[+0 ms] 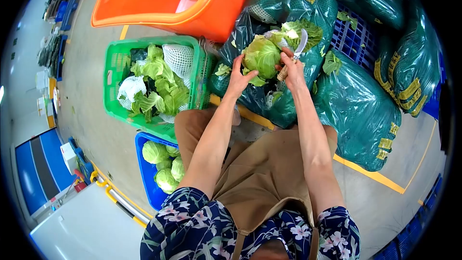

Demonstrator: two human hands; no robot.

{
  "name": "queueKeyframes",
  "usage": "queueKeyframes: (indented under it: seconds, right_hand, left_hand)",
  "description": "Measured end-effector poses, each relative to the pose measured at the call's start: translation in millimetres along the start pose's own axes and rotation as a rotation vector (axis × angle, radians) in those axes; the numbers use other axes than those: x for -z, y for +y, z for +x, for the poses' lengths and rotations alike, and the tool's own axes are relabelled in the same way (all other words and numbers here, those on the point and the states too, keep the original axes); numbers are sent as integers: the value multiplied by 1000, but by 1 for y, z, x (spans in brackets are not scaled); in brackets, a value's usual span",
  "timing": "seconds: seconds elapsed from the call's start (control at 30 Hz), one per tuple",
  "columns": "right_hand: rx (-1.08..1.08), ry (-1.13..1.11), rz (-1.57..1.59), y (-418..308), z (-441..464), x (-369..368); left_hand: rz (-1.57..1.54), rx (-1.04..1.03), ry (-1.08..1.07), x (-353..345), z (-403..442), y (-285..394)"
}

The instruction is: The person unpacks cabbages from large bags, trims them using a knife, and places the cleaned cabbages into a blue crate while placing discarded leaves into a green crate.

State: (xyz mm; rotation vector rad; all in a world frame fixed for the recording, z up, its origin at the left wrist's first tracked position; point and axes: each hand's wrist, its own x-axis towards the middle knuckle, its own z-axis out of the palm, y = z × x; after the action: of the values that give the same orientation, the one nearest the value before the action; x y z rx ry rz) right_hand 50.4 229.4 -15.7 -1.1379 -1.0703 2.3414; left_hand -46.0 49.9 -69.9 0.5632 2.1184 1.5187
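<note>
A green cabbage (262,58) is in front of me, above the dark green plastic sacks, with loose outer leaves (308,32) at its upper right. My left hand (238,77) grips its left side, the thumb along the lower edge. In my right hand (292,71) is a curved knife (302,43), its wooden handle in the palm and its blade pointing up and away. The fingertips of that hand are at the cabbage's right side. Whether the blade touches any leaf I cannot tell.
To my left stand a green crate (109,94) of leaves and white foam nets and a blue crate (144,175) of cabbages. An orange bin (168,19) is beyond. Filled green sacks (356,110) lie to the right, near a blue plastic pallet (353,36).
</note>
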Motion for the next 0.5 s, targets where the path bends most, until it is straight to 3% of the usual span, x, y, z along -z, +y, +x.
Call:
queueKeyframes:
  seconds: [0.03, 0.13, 0.27, 0.37, 0.47, 0.5]
  right_hand:
    - [-7, 4, 15, 2, 3, 4]
    - [17, 31, 12, 7, 10, 9]
    - [-11, 32, 50, 6, 12, 9]
    - [-3, 14, 72, 6, 18, 10]
    - [7, 47, 32, 7, 18, 10]
    - [15, 57, 32, 7, 18, 9]
  left_hand:
    - [-207, 87, 21, -2, -2, 8]
    - [99, 141, 70, 1, -4, 36]
    - [68, -17, 290, -8, -9, 34]
    - [153, 34, 144, 5, -7, 29]
    - [280, -190, -12, 13, 6, 17]
    - [294, -175, -47, 14, 8, 14]
